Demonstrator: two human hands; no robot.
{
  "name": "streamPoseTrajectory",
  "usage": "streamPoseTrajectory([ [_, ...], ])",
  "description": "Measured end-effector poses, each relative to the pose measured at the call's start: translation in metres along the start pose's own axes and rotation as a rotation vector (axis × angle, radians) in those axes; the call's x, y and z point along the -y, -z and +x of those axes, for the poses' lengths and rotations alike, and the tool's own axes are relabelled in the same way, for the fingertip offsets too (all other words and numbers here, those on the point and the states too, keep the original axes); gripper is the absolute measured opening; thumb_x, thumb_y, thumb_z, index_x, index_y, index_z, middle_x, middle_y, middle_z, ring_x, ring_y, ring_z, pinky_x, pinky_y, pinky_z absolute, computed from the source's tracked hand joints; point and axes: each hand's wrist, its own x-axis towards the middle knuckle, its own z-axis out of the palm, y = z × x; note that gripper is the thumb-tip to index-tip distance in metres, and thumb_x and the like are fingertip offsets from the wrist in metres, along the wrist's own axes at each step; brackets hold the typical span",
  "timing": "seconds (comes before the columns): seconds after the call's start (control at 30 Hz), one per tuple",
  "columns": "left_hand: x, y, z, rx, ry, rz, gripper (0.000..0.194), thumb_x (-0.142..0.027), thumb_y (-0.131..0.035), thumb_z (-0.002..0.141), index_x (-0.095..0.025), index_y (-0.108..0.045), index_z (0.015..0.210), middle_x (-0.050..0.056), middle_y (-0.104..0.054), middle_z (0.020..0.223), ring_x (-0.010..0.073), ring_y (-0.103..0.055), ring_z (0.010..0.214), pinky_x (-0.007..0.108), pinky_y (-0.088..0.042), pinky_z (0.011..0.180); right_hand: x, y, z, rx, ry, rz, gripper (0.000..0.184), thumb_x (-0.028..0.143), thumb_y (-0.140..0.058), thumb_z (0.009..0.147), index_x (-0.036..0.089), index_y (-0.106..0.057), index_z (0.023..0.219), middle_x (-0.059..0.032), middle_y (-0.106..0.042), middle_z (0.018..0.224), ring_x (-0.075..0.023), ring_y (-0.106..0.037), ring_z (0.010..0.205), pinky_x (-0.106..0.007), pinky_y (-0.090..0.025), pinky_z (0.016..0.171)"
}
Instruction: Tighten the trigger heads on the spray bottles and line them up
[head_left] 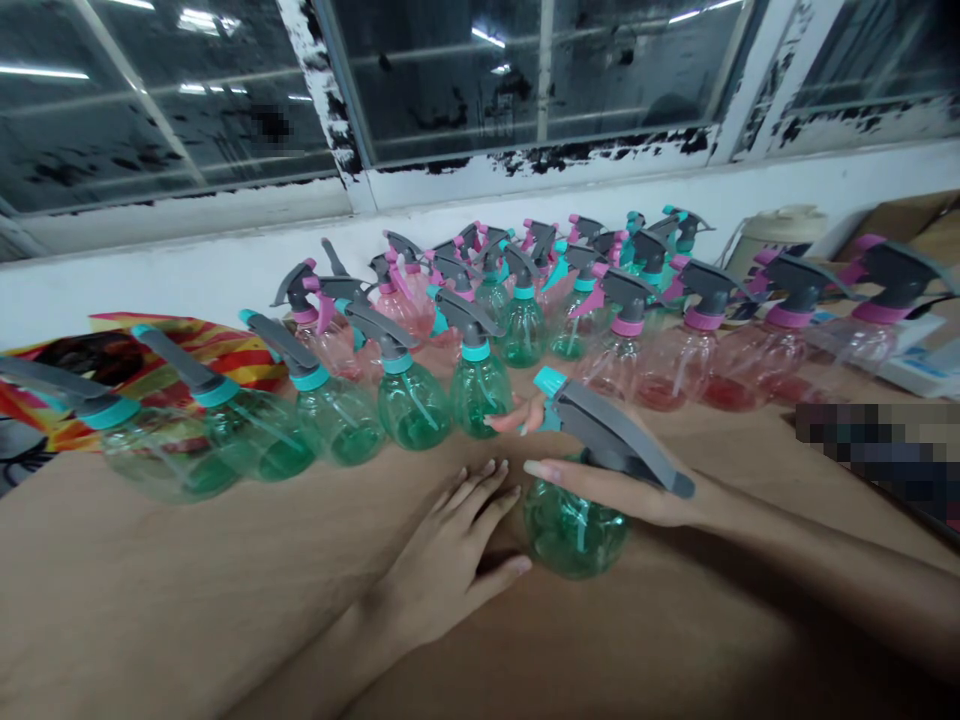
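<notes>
My right hand [637, 492] is wrapped round the neck of a green spray bottle [577, 535], just below its grey and turquoise spray head. The thumb lies along the near side, and other fingertips show beyond the turquoise trigger. This bottle stands about upright, its nozzle pointing to the far left. My left hand [450, 545] lies palm down on the wooden table [150, 600], fingers stretched and spread, just left of that bottle. Nothing is in it. Closest beyond both hands is another green spray bottle [480, 390] in a row of similar ones.
Clear pink spray bottles [667, 370] line the right, with more green and pink ones crowded behind. At the left lies a red and yellow patterned bag [247, 345]. A beige jug [780, 235] and cardboard [911, 220] stand at the back right, below the windows.
</notes>
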Motion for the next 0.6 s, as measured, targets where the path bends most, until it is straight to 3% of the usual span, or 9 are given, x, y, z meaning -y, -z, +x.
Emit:
streamPoseTrajectory([
  [0.17, -0.001, 0.002, 0.000, 0.003, -0.009, -0.014, 0.059, -0.051, -0.046, 0.094, -0.016, -0.038, 0.140, 0.011, -0.039, 0.147, 0.0271, -0.031, 0.138, 0.047, -0.028, 0.112, 0.001, -0.002, -0.001, -0.078, -0.014, -0.136, 0.009, 0.033, -0.063, 0.084, 0.027, -0.059, 0.091, -0.0001, -0.069, 0.095, -0.0173, -0.067, 0.085, -0.032, -0.055, 0.073],
  [0.3, -0.001, 0.002, 0.000, 0.001, -0.010, -0.030, 0.059, -0.050, -0.047, 0.094, -0.017, -0.037, 0.141, 0.012, -0.037, 0.149, 0.0281, -0.034, 0.136, 0.049, -0.029, 0.111, -0.005, -0.008, -0.005, -0.134, -0.079, -0.132, 0.017, 0.040, -0.061, 0.084, 0.024, -0.056, 0.082, 0.0020, -0.066, 0.072, -0.0160, -0.066, 0.070, -0.028, -0.050, 0.055],
  [0.43, -0.001, 0.002, 0.001, 0.013, 0.005, -0.018, 0.060, -0.050, -0.049, 0.093, -0.015, -0.039, 0.140, 0.013, -0.038, 0.148, 0.0293, -0.034, 0.136, 0.049, -0.030, 0.110, -0.008, -0.012, -0.007, -0.191, -0.107, -0.098, 0.020, 0.042, -0.059, 0.085, 0.023, -0.056, 0.081, 0.0027, -0.064, 0.065, -0.0163, -0.067, 0.071, -0.030, -0.053, 0.064],
  [0.6, -0.002, 0.003, 0.001, 0.016, 0.015, 0.011, 0.058, -0.052, -0.048, 0.093, -0.015, -0.041, 0.138, 0.013, -0.038, 0.147, 0.0297, -0.034, 0.136, 0.050, -0.032, 0.109, -0.002, -0.007, -0.002, -0.143, -0.006, -0.147, 0.016, 0.040, -0.063, 0.083, 0.026, -0.065, 0.092, -0.0018, -0.071, 0.089, -0.0192, -0.068, 0.086, -0.034, -0.055, 0.076],
])
